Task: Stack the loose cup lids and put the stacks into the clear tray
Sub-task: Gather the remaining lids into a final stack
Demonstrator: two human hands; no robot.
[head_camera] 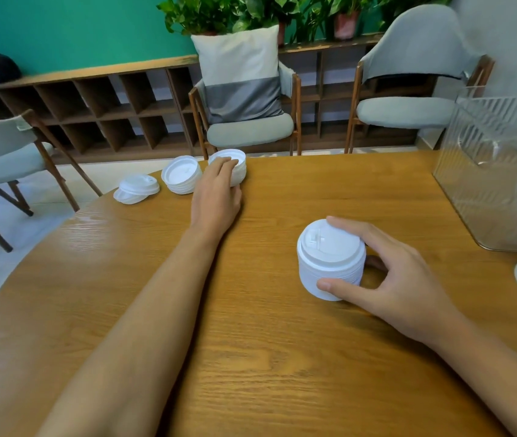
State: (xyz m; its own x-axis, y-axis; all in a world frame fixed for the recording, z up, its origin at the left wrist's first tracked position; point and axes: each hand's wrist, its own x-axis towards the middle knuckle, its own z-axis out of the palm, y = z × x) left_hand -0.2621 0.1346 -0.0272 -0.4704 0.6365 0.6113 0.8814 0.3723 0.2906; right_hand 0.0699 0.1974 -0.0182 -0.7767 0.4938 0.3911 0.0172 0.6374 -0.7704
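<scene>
Wood-grain tabletop [250,357] is filling your view, with chairs and a green wall standing behind it. At far left, near the table's edge, a few loose lids [135,189] are lying askew and overlapping, and a short stack [182,178] is sitting just beside them. Your left hand [217,190] is gripping the far stack [238,156], fingers curling over its top and thumb against its side. That stack is standing close to the edge, so a shove instead of a lift is risking a fall. Your right hand [402,275] is pinching the near stack [329,260], thumb low and fingers at the rim. An uneven squeeze is risking a tilt and lids fanning apart. Well apart on the right, the clear tray [496,171] is waiting, and its tall wall is likely to catch a stack carried low.
</scene>
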